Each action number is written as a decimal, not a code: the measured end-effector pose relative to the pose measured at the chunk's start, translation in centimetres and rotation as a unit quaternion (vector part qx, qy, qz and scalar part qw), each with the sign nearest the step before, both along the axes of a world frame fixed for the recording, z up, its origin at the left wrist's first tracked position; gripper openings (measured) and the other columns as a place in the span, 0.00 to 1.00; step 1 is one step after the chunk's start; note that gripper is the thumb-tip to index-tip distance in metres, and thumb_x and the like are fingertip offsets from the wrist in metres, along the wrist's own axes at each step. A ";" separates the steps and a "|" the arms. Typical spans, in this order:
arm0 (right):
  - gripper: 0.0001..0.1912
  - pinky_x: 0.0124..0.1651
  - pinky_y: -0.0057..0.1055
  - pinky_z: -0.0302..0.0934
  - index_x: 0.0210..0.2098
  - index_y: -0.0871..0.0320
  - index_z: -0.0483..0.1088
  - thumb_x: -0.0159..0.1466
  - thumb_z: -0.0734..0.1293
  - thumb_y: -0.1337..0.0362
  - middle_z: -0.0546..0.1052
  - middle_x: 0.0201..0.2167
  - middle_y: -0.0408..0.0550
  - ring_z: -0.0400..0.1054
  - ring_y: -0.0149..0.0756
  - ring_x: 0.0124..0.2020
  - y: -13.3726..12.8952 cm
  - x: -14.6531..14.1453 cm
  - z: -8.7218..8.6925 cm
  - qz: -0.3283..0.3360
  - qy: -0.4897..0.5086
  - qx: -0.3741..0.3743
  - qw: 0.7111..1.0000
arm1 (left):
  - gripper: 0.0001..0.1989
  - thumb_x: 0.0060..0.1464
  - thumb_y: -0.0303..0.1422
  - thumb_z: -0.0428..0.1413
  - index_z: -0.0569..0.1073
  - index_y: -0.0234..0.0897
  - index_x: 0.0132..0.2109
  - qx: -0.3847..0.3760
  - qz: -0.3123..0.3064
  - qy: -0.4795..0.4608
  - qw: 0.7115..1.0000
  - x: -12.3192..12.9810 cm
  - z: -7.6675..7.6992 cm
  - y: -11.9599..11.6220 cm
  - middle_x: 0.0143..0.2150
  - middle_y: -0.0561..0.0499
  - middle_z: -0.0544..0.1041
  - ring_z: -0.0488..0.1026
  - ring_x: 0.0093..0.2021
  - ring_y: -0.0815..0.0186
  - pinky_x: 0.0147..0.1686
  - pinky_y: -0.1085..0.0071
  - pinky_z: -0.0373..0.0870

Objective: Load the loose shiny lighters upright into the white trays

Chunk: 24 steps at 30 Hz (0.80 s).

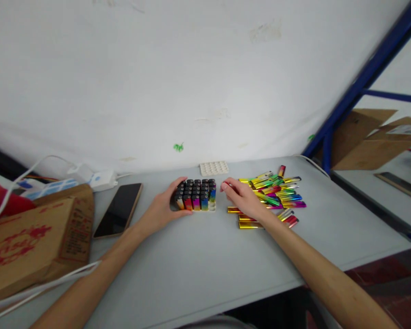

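Observation:
Rows of lighters (pixel 197 189) with black upper ends and shiny coloured bodies stand upright, packed in a white holder (pixel 212 208). A few pockets show bare at its front right corner. My left hand (pixel 166 201) clasps the left side of this block, thumb in front and fingers behind. Just right of the block, my right hand (pixel 239 194) hovers with curled fingers; whatever may be between them is hidden. Beneath and beyond it lies a loose pile of shiny lighters (pixel 274 189) in gold, green, red, blue and purple.
A second white holder (pixel 214 168) with pockets rests against the wall. On the left are a phone (pixel 119 210), a cardboard box (pixel 37 242), a power strip (pixel 102 179) and white cables. A blue metal frame (pixel 352 91) and an open carton (pixel 373 139) stand right.

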State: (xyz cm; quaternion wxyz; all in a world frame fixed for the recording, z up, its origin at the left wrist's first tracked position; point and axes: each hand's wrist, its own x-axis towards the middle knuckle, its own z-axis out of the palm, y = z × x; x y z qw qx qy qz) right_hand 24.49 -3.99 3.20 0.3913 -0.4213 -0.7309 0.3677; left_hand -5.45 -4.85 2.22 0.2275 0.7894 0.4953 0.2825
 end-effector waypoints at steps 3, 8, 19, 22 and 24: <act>0.25 0.29 0.29 0.47 0.27 0.55 0.64 0.72 0.63 0.43 0.59 0.21 0.36 0.54 0.30 0.25 -0.3 -0.4 -0.2 -0.046 -0.033 0.031 0.998 | 0.50 0.53 0.49 0.69 0.57 0.44 0.75 -0.002 0.004 -0.001 1.000 0.0 0.1 -0.1 0.73 0.42 0.70 0.72 0.70 0.46 0.70 0.52 0.68; 0.26 0.28 0.30 0.43 0.21 0.54 0.55 0.67 0.67 0.48 0.55 0.19 0.36 0.49 0.28 0.23 -0.6 -0.8 -0.3 -0.076 -0.054 0.072 0.993 | 0.50 0.53 0.49 0.69 0.57 0.45 0.76 -0.008 0.003 -0.009 1.000 0.0 0.1 -0.1 0.74 0.42 0.68 0.70 0.71 0.46 0.71 0.51 0.66; 0.17 0.28 0.29 0.45 0.23 0.54 0.59 0.64 0.64 0.54 0.58 0.19 0.37 0.52 0.30 0.23 -0.7 -1.2 -0.1 -0.087 -0.050 0.077 0.992 | 0.50 0.53 0.49 0.69 0.56 0.44 0.76 -0.003 -0.001 -0.006 1.000 0.0 -0.1 0.0 0.75 0.43 0.67 0.70 0.71 0.46 0.71 0.53 0.66; 0.16 0.29 0.29 0.45 0.23 0.54 0.59 0.64 0.63 0.55 0.57 0.19 0.36 0.52 0.30 0.23 -0.6 -1.2 -0.2 -0.089 -0.053 0.078 0.992 | 0.50 0.54 0.49 0.69 0.55 0.45 0.76 0.000 -0.001 0.001 1.000 -0.1 -0.2 0.0 0.75 0.43 0.67 0.69 0.72 0.46 0.70 0.54 0.67; 0.17 0.29 0.29 0.45 0.23 0.53 0.58 0.64 0.63 0.55 0.57 0.19 0.36 0.52 0.29 0.23 -0.5 -1.2 -0.3 -0.093 -0.056 0.081 0.991 | 0.50 0.54 0.49 0.69 0.55 0.44 0.76 0.004 -0.002 0.004 1.000 -0.1 -0.2 0.0 0.75 0.43 0.68 0.69 0.72 0.47 0.70 0.55 0.67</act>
